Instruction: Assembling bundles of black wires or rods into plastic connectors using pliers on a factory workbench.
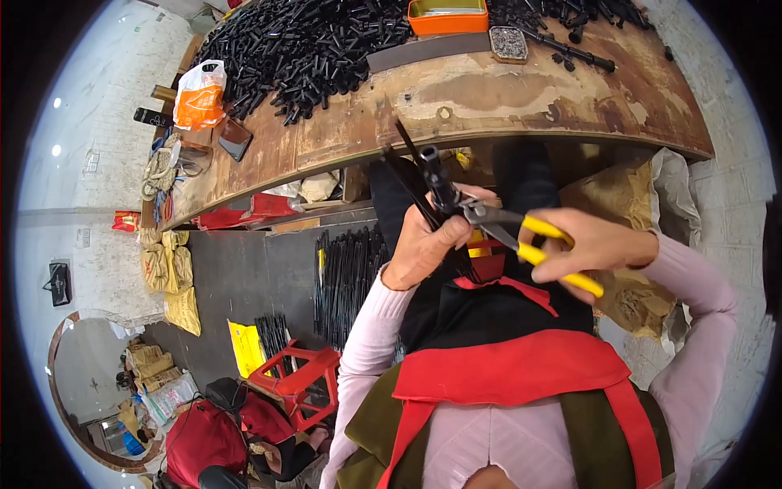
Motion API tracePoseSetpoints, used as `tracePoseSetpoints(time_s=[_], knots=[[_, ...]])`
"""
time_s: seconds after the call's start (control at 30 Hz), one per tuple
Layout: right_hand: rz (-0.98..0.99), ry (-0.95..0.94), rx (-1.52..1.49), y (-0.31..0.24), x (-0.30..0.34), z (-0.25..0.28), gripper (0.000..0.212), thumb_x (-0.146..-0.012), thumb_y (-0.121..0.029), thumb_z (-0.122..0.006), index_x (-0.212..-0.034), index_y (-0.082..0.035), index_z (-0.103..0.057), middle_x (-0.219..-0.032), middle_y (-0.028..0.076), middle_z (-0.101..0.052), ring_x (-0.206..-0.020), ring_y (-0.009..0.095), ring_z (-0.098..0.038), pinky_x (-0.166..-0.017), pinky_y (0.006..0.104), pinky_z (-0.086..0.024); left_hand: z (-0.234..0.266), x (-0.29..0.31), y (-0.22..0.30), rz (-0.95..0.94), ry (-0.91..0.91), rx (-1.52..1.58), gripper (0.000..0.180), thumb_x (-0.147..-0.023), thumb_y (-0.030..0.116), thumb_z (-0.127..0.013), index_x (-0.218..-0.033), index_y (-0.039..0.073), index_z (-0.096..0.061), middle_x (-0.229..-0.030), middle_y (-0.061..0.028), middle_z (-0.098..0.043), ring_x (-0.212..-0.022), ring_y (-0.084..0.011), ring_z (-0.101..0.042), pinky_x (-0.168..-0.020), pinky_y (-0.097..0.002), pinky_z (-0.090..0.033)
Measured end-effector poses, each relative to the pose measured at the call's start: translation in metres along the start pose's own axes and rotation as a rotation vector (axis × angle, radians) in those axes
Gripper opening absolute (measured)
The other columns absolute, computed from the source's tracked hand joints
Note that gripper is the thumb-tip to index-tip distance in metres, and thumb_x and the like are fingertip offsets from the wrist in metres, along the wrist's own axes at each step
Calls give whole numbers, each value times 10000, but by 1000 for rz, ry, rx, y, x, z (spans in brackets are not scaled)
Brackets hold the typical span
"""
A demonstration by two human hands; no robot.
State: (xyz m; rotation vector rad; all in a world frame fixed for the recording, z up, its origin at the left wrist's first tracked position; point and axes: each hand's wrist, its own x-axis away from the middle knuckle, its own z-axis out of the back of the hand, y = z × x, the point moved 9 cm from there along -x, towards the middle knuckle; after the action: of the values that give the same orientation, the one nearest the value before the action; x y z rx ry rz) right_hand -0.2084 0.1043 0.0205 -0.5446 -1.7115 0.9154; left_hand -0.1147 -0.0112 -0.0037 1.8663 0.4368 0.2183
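My left hand is closed around a bundle of thin black rods and a thicker black tubular piece with an open round end pointing up. In my right hand is a pair of pliers with yellow handles, the fingers wrapped round the grips. The jaws of the pliers touch or lie close against the tubular piece beside my left thumb; whether they bite on it I cannot tell. Both hands are above my lap, in front of the table's near edge.
On the wooden table lie a large heap of short black tubes, an orange tray, a small dish of metal bits, and a phone. Long black rods and a red stool are at lower left, near another person.
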Motion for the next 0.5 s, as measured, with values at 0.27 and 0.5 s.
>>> tracePoseSetpoints(time_s=[0.27,0.5], knots=[[128,256,382,-3,-28,13,220,-929,-219,-619,-935,-8,-559,-697,58,-616,-534,134,-579,-512,283,-454,14,6,-6,-54,72,88,304,-945,233,-646,-1112,20,-509,-759,19,-498,-634,-55,-419,-565,-206,-334],[211,250,271,-3,-30,17,331,-995,-302,-519,-949,18,-592,-750,88,-663,-632,134,-639,-561,284,-477,13,7,-7,-80,35,95,335,-946,274,-647,-1109,31,-486,-734,18,-476,-626,-63,-405,-558,-218,-327]])
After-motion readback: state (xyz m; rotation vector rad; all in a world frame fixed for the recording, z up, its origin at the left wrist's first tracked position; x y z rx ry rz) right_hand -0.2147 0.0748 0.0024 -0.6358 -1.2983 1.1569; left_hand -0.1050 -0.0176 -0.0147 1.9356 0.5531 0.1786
